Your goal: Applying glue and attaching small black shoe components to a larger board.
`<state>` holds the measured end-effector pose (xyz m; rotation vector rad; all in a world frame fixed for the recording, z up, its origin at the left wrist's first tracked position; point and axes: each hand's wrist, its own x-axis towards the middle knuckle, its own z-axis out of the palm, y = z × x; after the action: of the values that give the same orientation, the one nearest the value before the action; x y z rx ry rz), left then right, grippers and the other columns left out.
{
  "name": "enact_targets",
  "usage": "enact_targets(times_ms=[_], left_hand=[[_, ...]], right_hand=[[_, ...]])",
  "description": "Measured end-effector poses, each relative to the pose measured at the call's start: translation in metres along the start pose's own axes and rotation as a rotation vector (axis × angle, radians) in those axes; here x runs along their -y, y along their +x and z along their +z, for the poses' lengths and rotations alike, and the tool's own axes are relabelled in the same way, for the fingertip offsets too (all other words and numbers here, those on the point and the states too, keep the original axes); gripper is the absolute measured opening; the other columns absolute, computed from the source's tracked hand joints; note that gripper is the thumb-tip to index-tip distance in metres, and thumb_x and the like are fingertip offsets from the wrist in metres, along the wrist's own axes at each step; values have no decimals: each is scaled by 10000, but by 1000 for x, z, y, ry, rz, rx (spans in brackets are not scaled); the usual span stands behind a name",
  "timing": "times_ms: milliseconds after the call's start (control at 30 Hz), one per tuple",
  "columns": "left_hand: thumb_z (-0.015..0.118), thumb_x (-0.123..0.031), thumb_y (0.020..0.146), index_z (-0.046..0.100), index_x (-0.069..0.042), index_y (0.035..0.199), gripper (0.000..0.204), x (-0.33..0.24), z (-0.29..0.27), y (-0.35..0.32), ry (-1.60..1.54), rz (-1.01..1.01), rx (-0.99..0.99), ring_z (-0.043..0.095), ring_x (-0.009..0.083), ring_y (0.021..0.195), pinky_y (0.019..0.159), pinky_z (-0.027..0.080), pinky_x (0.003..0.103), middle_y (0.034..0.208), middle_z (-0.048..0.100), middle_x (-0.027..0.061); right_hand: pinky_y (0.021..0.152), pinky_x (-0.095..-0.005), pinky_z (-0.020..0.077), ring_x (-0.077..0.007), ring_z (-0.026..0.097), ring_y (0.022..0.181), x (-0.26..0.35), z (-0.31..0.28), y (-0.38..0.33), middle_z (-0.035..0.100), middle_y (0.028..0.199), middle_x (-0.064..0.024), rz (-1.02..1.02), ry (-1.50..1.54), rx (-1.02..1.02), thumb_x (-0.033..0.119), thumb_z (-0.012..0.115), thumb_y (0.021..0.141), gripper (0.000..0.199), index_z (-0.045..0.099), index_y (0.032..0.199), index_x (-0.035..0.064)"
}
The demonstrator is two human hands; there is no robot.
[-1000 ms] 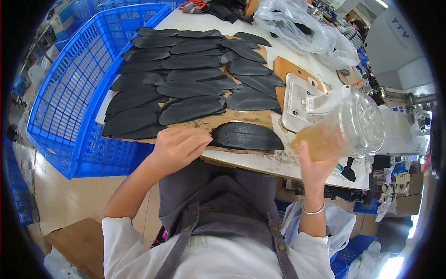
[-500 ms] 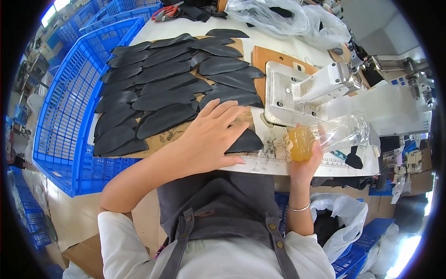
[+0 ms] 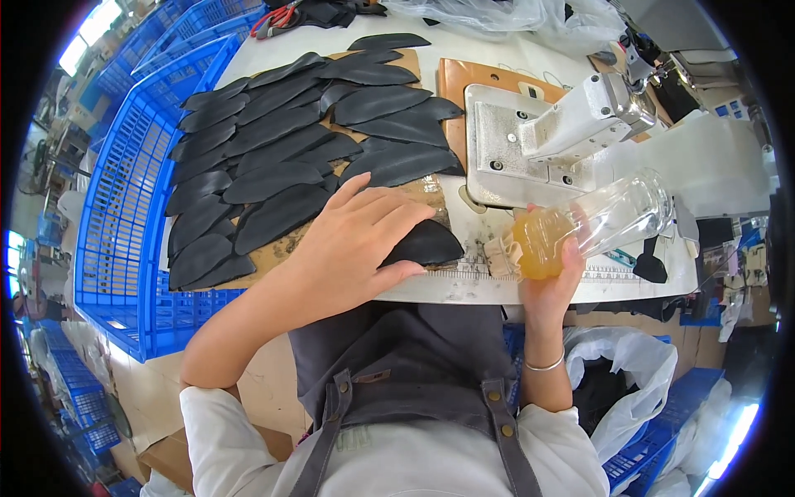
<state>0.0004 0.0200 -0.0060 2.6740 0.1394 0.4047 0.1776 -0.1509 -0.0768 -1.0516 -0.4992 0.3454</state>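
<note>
My right hand is wrapped round a clear bottle that lies tilted in it, base up toward the far right. Amber liquid fills the bottle's left end, whose mouth is covered with pale, gathered material. Spread over the near edge of a brown board, my left hand is open, its thumb and fingers beside a curved black leather-like piece. Whether its fingertips touch that piece I cannot tell. Many similar black pieces overlap in rows across the board, which they mostly hide.
A white metal machine stands right of the board, on an orange-brown plate. Blue crates flank the table's left side. Plastic bags and red-handled scissors lie at the back. A ruler runs along the front edge.
The view has shifted slightly. My left thumb has come closer to the near edge of the black piece. In my right hand the bottle's base has risen a little.
</note>
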Motion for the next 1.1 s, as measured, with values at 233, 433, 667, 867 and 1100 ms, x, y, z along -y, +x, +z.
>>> enact_targets(times_ms=[233,433,667,867,1100], left_hand=[[702,-191,730,567,-76,1016,336,-4,2,0,-20,-58,-91,500,265,1090,997,328,430,1119,549,101],[664,-101,721,549,-45,765,135,-4,3,-1,-149,-85,-180,487,269,896,797,393,366,913,509,69],[645,-76,698,525,-44,706,125,2,3,-5,-172,-129,-177,485,258,754,692,391,357,748,502,73],[682,-115,765,579,-23,773,138,29,-18,-33,-488,-459,-622,418,39,542,483,339,212,652,514,1],[685,-152,779,604,-51,751,133,101,-106,-92,100,-513,-1186,398,42,535,491,317,208,653,522,-37]], right_hand=[[910,-440,444,-328,522,1071,-1,-2,-1,503,1135,-246,2,9,-3,361,510,851,616,267,1322,49],[922,-478,425,-339,559,945,20,10,-17,517,1041,-243,85,270,190,487,544,766,762,245,1338,82],[962,-540,352,-360,576,858,21,48,-28,521,965,-262,346,383,548,508,632,661,868,237,1316,97],[962,-557,334,-306,540,860,16,40,-35,494,992,-188,286,374,521,552,511,758,851,169,1372,73],[927,-536,386,-302,563,797,23,53,-35,498,955,-209,241,315,442,562,486,776,830,171,1360,64]])
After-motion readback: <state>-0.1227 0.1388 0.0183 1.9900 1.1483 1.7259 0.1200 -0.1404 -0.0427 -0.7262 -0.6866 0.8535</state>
